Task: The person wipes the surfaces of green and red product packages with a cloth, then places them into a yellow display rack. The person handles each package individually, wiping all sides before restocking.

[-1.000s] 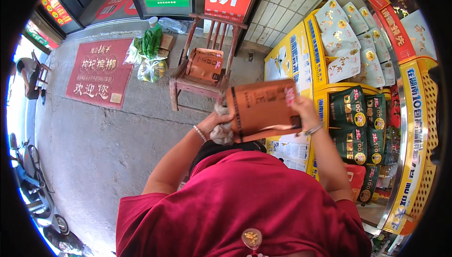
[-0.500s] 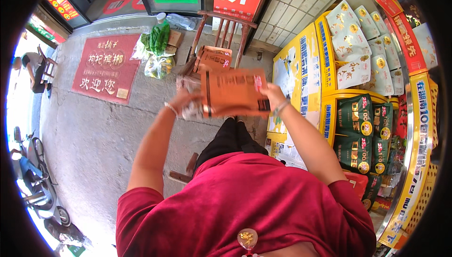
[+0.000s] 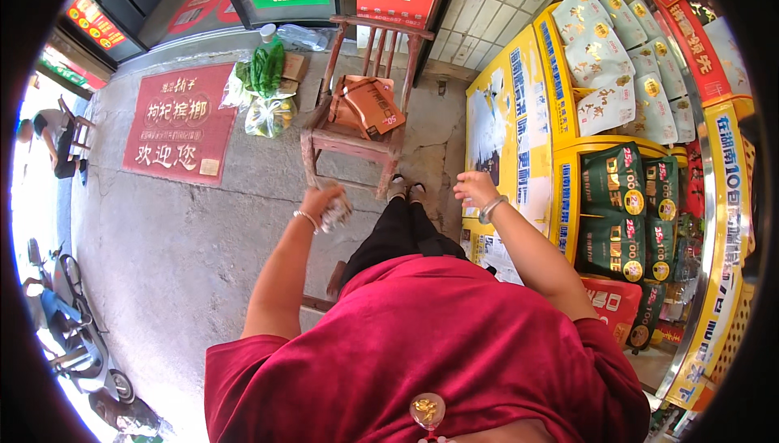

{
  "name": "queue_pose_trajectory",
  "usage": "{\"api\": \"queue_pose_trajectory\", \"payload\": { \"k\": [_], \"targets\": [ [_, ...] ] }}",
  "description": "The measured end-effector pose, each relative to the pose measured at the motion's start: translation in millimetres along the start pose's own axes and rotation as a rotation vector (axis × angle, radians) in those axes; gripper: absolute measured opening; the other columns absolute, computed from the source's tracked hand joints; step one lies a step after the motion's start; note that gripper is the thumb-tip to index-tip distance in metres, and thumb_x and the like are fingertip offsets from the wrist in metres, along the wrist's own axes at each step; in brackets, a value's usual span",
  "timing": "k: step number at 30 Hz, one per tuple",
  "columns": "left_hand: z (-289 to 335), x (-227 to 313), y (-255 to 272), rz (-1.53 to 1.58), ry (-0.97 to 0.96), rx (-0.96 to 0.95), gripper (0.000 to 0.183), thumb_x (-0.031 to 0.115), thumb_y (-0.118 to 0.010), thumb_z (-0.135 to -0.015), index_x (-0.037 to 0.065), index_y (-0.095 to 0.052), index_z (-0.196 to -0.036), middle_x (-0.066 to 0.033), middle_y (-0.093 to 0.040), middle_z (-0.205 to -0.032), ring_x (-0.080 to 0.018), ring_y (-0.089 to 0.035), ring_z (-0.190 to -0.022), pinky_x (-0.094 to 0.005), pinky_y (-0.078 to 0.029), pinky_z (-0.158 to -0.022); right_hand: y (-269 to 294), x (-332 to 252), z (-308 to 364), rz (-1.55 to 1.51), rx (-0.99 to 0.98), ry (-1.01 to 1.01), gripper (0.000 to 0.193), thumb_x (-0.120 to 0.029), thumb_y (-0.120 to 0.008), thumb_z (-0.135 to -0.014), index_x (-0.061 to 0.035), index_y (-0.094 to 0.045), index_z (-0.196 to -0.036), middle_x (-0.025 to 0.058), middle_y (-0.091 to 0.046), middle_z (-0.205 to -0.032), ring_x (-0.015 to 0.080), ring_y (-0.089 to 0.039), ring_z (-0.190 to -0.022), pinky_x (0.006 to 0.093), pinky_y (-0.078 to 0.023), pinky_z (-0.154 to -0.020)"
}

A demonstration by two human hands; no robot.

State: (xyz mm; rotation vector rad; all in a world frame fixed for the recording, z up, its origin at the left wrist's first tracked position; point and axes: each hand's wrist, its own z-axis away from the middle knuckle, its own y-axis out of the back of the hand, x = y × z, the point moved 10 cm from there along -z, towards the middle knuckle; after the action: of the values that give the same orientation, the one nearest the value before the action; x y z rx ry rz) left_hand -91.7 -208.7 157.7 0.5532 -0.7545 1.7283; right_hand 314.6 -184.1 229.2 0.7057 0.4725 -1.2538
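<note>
Crumpled clear plastic (image 3: 334, 214), perhaps a bag, is bunched in my left hand (image 3: 323, 198), which is closed around it in front of the chair. My right hand (image 3: 475, 189) hovers apart to the right, its fingers curled together with nothing visible in them. Beyond my hands stands a worn wooden chair (image 3: 354, 142). Several flat orange-brown packets (image 3: 372, 115) lie on its seat, overlapping at angles. Neither hand touches them.
Yellow display shelves (image 3: 565, 131) on the right hold white pouches (image 3: 599, 58) and dark green pouches (image 3: 610, 191). A red mat (image 3: 180, 121) lies left of bagged green vegetables (image 3: 264, 70). Scooters (image 3: 81, 337) and a seated person (image 3: 53, 139) are at far left.
The orange-brown packet that was between my hands has left them, and packets lie on the chair. My hands have drawn apart; the left keeps the clear plastic, now bunched smaller.
</note>
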Motion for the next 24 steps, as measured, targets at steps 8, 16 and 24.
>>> {"api": "queue_pose_trajectory", "payload": {
  "k": [8, 16, 24],
  "targets": [
    [7.1, -25.1, -111.8, 0.005, -0.062, -0.383, 0.028, 0.027, -0.069, -0.087, 0.005, -0.066, -0.104, -0.0081, -0.067, -0.092, -0.0192, -0.065, -0.076, -0.0301, -0.05, -0.059, -5.1, -160.3, 88.9, 0.699, -0.03, 0.804, 0.03, -0.017, -0.063, -0.082, 0.0006, -0.066, -0.106, 0.0172, -0.07, -0.098, 0.0268, -0.068, -0.089, 0.0376, -0.053, -0.078],
    [-30.1, -21.1, -180.8, 0.104, 0.032, -0.413, 0.035, -0.01, -0.058, -0.073, -0.001, -0.059, -0.107, -0.0128, -0.066, -0.096, -0.0293, -0.068, -0.081, -0.0415, -0.059, -0.069, 175.6, -370.6, 312.1, 1.14, 0.717, 0.936, 0.03, -0.022, -0.062, -0.085, -0.0101, -0.061, -0.112, 0.0188, -0.065, -0.091, 0.0372, -0.063, -0.088, 0.0491, -0.05, -0.075],
    [-22.2, -27.8, -216.5, 0.12, 0.055, -0.393, 0.026, -0.007, -0.06, -0.076, 0.002, -0.06, -0.101, -0.011, -0.066, -0.091, -0.0278, -0.067, -0.076, -0.042, -0.058, -0.065, 389.3, -382.3, 637.0, 1.03, 1.887, 0.488, 0.044, -0.031, -0.063, -0.085, -0.0069, -0.061, -0.122, 0.0195, -0.062, -0.12, 0.0328, -0.064, -0.104, 0.041, -0.052, -0.088]
  ]
}}
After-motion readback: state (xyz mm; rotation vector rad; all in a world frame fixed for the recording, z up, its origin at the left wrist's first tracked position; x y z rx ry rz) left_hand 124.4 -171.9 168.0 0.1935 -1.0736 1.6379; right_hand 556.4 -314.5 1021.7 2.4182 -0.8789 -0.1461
